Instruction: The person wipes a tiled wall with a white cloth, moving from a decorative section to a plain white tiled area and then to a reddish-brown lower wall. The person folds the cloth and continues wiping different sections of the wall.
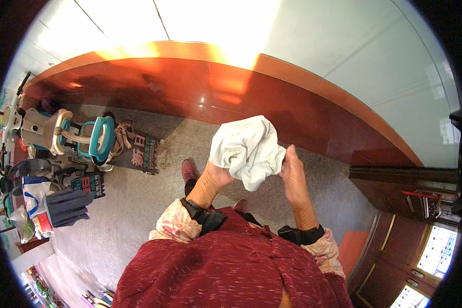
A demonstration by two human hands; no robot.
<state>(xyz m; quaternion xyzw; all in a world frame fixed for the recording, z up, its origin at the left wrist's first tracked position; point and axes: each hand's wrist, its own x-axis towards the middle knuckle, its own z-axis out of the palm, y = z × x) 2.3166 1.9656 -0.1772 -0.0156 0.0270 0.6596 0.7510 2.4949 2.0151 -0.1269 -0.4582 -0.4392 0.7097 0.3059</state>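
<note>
A crumpled white cloth [248, 148] is held up in front of my body, between both hands. My left hand [220, 174] is under its lower left side; the cloth covers most of those fingers. At the cloth's right edge, my right hand [292, 171] pinches a gathered bit of fabric with its thumb upright. Folds run across the cloth, and its lower end hangs down between the hands. Both wrists wear black bands over patterned sleeves.
A red-tiled lower wall [200, 88] runs ahead. At left stand an electric scooter [42, 131] with a teal seat [102, 138] and a mudflap bearing writing [140, 152]. Nearby are a white-blue bag [36, 196] and a dark grey cloth [69, 208]. Wooden doors [402, 242] are at right.
</note>
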